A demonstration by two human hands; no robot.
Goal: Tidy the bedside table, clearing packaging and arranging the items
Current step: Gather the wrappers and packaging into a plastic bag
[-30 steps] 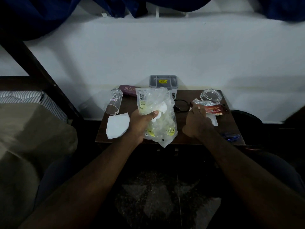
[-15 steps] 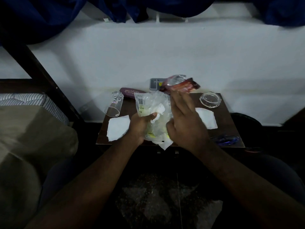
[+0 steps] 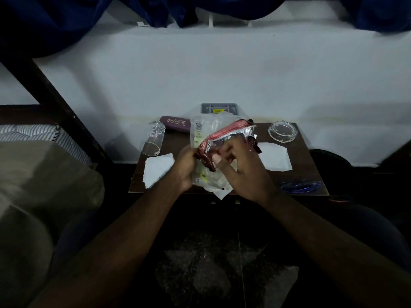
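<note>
Over the small brown bedside table [image 3: 309,161], my left hand [image 3: 185,167] grips a clear plastic bag [image 3: 209,127] with yellow labels and crumpled white paper inside. My right hand [image 3: 240,165] holds a red and silver foil wrapper [image 3: 229,134] pressed against the bag's front, near its mouth. The two hands touch at the wrapper's lower end. Both hands hover above the table's front middle.
A glass tumbler [image 3: 152,140] lies on its side at the left, a white napkin [image 3: 156,168] in front of it. A maroon spectacle case [image 3: 175,123] and grey box [image 3: 219,107] sit at the back. Right side: glass lid [image 3: 282,131], second napkin [image 3: 275,157], blue object [image 3: 300,185].
My right hand picked the foil wrapper off the table's right side, carried it left and brought it down against the bag in my left hand.
</note>
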